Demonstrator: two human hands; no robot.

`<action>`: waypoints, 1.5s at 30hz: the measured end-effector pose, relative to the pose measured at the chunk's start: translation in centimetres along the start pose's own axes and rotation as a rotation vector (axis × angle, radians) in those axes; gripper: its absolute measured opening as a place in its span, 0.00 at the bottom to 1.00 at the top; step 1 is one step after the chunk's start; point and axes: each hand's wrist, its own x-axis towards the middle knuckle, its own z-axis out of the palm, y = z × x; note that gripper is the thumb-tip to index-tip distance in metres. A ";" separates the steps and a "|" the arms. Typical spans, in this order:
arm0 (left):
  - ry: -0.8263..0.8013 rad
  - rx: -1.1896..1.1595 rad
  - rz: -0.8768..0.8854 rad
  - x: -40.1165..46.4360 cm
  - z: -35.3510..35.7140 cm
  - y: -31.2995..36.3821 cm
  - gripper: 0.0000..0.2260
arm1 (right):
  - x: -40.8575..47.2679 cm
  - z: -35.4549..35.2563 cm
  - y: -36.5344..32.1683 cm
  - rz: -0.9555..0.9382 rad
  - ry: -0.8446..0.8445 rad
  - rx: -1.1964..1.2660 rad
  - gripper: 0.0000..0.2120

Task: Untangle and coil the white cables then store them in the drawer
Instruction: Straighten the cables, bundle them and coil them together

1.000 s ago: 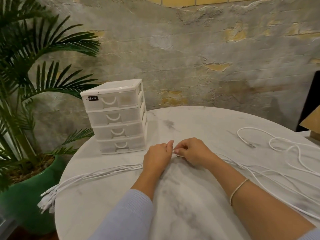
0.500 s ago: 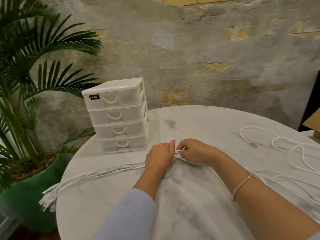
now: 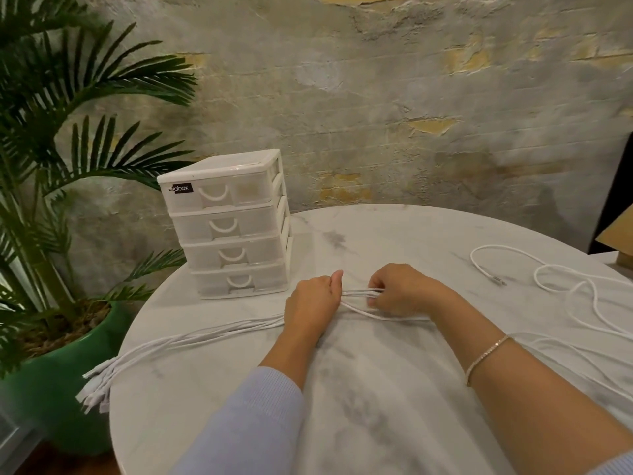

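Observation:
A bundle of white cables (image 3: pixel 205 335) lies across the round marble table (image 3: pixel 376 389), its plug ends hanging over the left edge. My left hand (image 3: pixel 313 303) grips the bundle near the table's middle. My right hand (image 3: pixel 400 289) pinches several strands just to the right, and a short stretch of cable shows between the two hands. More loose white cable (image 3: pixel 561 279) loops over the right side of the table. The white drawer unit (image 3: pixel 226 224) stands at the back left, with all its drawers closed.
A palm in a green pot (image 3: pixel 51 378) stands beside the table on the left. A rough plastered wall runs behind. A cardboard corner (image 3: pixel 616 231) and a dark panel sit at the far right edge.
My right hand has slid a little to the right along the cables, opening a small gap between the hands where strands now show. The left hand stays in place.

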 end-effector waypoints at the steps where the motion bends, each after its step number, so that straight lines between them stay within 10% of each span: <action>1: 0.005 -0.011 -0.015 0.1 -0.1 -0.1 0.23 | 0.0 -0.4 1.0 0.027 0.050 -0.065 0.08; 12: -0.024 -0.015 -0.047 0.2 -0.1 -0.1 0.24 | -0.4 -2.2 6.5 0.626 0.598 -0.095 0.12; 18: -0.035 -0.010 -0.055 0.4 0.2 0.3 0.27 | -1.4 -2.5 7.4 0.435 1.109 0.049 0.11; 29: -0.026 0.014 -0.090 0.4 0.0 -0.3 0.26 | -1.1 -2.4 8.1 0.781 0.557 0.012 0.15; 45: -0.002 -0.010 -0.128 0.4 -0.1 -0.4 0.26 | 0.7 -1.1 5.8 0.417 0.362 -0.282 0.09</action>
